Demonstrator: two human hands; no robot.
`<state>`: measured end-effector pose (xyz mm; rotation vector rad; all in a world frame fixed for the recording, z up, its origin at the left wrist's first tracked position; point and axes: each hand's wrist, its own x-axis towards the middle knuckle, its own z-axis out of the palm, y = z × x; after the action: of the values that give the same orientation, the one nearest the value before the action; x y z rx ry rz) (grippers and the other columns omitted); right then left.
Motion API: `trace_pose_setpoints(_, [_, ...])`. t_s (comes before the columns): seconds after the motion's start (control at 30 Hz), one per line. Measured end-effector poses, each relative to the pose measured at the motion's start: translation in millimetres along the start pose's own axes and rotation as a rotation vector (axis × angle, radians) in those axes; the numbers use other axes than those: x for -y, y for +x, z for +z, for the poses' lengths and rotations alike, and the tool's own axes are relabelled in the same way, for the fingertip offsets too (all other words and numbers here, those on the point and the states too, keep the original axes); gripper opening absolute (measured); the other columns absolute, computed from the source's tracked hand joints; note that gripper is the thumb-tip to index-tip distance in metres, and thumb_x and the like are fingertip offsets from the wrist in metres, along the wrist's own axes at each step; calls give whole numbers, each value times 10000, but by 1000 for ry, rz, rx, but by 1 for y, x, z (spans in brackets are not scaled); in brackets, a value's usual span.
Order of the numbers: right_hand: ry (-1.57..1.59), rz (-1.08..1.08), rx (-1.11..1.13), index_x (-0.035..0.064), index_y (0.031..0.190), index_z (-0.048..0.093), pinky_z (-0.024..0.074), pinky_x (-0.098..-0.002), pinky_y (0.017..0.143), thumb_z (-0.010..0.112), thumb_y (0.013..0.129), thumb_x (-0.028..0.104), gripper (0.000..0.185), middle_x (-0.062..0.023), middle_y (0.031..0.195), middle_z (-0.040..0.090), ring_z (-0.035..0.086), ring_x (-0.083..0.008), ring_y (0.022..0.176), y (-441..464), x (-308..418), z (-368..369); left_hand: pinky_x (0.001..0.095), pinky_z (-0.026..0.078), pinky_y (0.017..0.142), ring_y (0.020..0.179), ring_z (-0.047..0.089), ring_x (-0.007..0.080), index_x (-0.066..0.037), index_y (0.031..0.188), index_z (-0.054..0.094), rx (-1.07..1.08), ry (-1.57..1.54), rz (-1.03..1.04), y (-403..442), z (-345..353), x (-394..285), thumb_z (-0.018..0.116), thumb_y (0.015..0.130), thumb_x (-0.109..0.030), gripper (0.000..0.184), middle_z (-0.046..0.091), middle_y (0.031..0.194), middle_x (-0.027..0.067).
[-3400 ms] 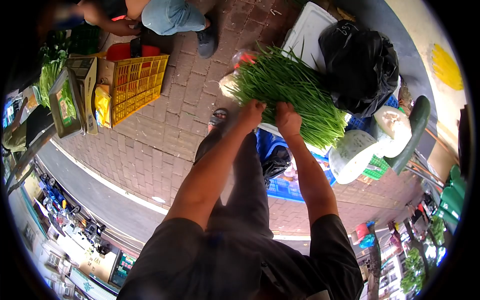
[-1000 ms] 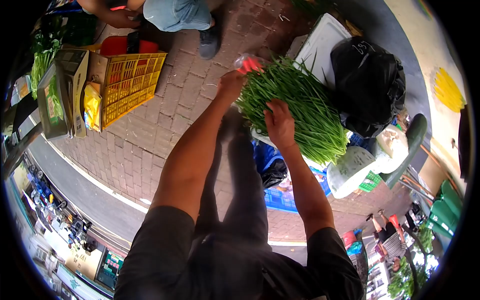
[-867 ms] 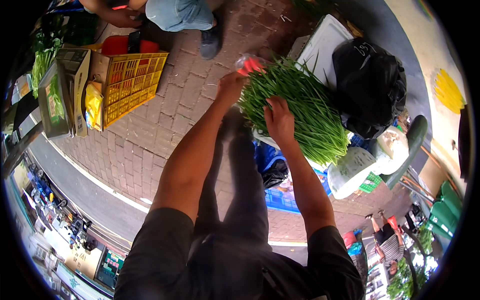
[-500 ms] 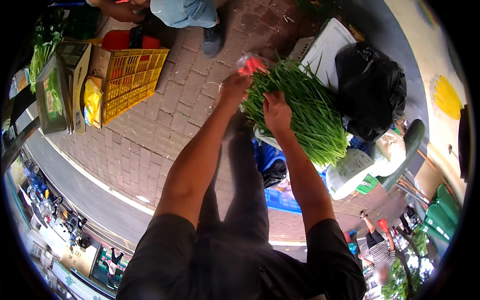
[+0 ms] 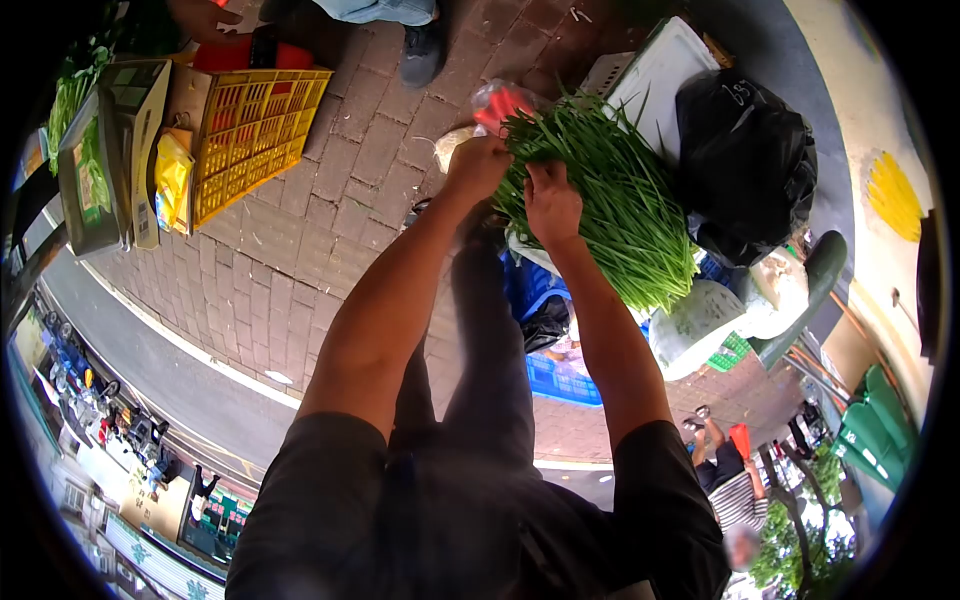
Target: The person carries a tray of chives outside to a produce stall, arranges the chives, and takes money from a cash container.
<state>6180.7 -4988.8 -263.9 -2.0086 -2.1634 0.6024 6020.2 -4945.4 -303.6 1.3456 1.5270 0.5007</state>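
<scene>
A large heap of long green chives (image 5: 625, 215) lies in front of me to the right, on top of crates and bags. My left hand (image 5: 481, 166) is closed at its left edge, by the leaf tips; whatever its fingers hold is too small to make out. Close beside it, my right hand (image 5: 553, 203) has its fingers curled in a pinch on the chive leaves. Just beyond my left hand lies a clear plastic bag with red things inside (image 5: 503, 103). A pale, rounded bundle (image 5: 453, 148) shows behind my left knuckles.
Right of the chives sit a black plastic bag (image 5: 745, 165) and a white foam box (image 5: 665, 85). A blue crate (image 5: 563, 380) stands below them. At left is a yellow crate (image 5: 255, 140) with boxes against it. Another person's shoe (image 5: 423, 55) is on the brick paving.
My left hand has shifted slightly right, nearer my right hand, and the pale bundle behind it has come into sight. Most of the scene sits a little higher in view.
</scene>
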Motion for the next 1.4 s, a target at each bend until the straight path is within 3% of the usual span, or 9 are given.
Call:
trace_pose_setpoints(0.23, [1, -59, -20, 124, 1044, 616, 526, -482, 645, 627, 853, 161, 194, -132, 1001, 580, 631, -387, 734, 2, -7, 7, 414, 522, 744, 820, 667, 349, -36, 862, 702, 30, 12, 13, -1, -40, -21, 671, 770, -261, 245, 672, 823, 189])
trace_pose_setpoints(0.4, [172, 24, -96, 77, 1118, 628, 542, -443, 714, 632, 872, 130, 253, -151, 1140, 611, 642, -390, 890, 0, -2, -5, 411, 523, 666, 719, 662, 325, -6, 842, 670, 151, -84, -339, -51, -30, 4, 616, 866, -268, 269, 661, 791, 171])
trace_pose_setpoints(0.63, [376, -37, -170, 32, 1108, 620, 538, -412, 724, 606, 884, 55, 226, -188, 1133, 612, 644, -369, 909, -32, 15, -51, 432, 527, 609, 722, 657, 295, -130, 925, 685, 112, 229, 247, -89, 30, 58, 708, 687, -111, 239, 629, 809, 114])
trace_pose_setpoints(0.73, [385, 12, -154, 43, 1059, 634, 533, -430, 729, 604, 877, 62, 185, -171, 1037, 642, 640, -387, 883, -51, 16, -57, 435, 524, 611, 739, 651, 308, -114, 883, 658, 1, 263, 291, -92, 34, 59, 714, 682, -96, 209, 623, 790, 102])
trace_pose_setpoints(0.9, [365, 61, -118, 23, 990, 665, 519, -389, 668, 627, 875, 58, 127, -173, 849, 659, 648, -341, 740, -90, -1, -27, 452, 524, 638, 761, 643, 324, -96, 840, 621, 39, -111, -41, -115, 64, 121, 729, 714, -128, 168, 627, 843, 94])
trace_pose_setpoints(1.17, [422, 107, -42, 36, 963, 665, 518, -424, 678, 619, 864, 70, 115, -189, 888, 665, 643, -376, 770, -95, 18, -14, 281, 390, 432, 495, 472, 104, -84, 731, 554, -29, -430, -168, -135, 13, 93, 603, 911, -170, 205, 515, 674, 15])
trace_pose_setpoints(1.27, [414, 49, -87, 34, 971, 668, 517, -405, 656, 618, 875, 78, 117, -179, 866, 669, 661, -329, 745, -90, 26, -16, 260, 396, 442, 472, 467, 101, -70, 748, 579, -18, -762, -527, -124, 6, 54, 617, 899, -183, 193, 509, 634, 21])
trace_pose_setpoints(1.33, [429, 80, -65, 30, 978, 668, 517, -404, 657, 615, 882, 83, 121, -179, 861, 670, 663, -327, 745, -90, 35, -15, 248, 407, 451, 477, 487, 101, -54, 772, 602, 35, -916, -639, -110, 5, 33, 620, 896, -193, 187, 519, 630, 29])
trace_pose_setpoints(1.4, [474, 194, 40, 31, 975, 664, 520, -438, 693, 599, 880, 83, 126, -198, 893, 666, 646, -386, 795, -107, 42, -16, 359, 537, 602, 748, 674, 217, -34, 912, 688, 173, -573, -578, -99, 12, 34, 706, 830, -309, 288, 656, 692, 116])
